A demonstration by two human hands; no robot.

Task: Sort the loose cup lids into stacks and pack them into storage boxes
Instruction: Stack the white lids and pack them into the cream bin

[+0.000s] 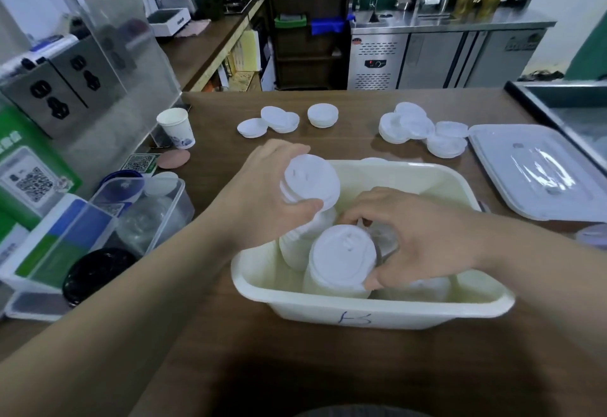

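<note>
A cream storage box (371,313) marked with a blue letter sits on the wooden counter before me. My left hand (266,193) grips a tilted stack of white cup lids (310,183) at the box's left side. My right hand (420,239) curls its fingers round the top of a second lid stack (341,252) standing in the box's front part. More lids lie under the hands, partly hidden. Loose white lids (269,121) and translucent lids (420,130) lie on the far counter.
The box's clear cover (538,170) lies at the right. A paper cup (177,127) stands at the left near a clear container (147,213), a black lid (95,272) and green QR signs. A steel sink edge is at far right.
</note>
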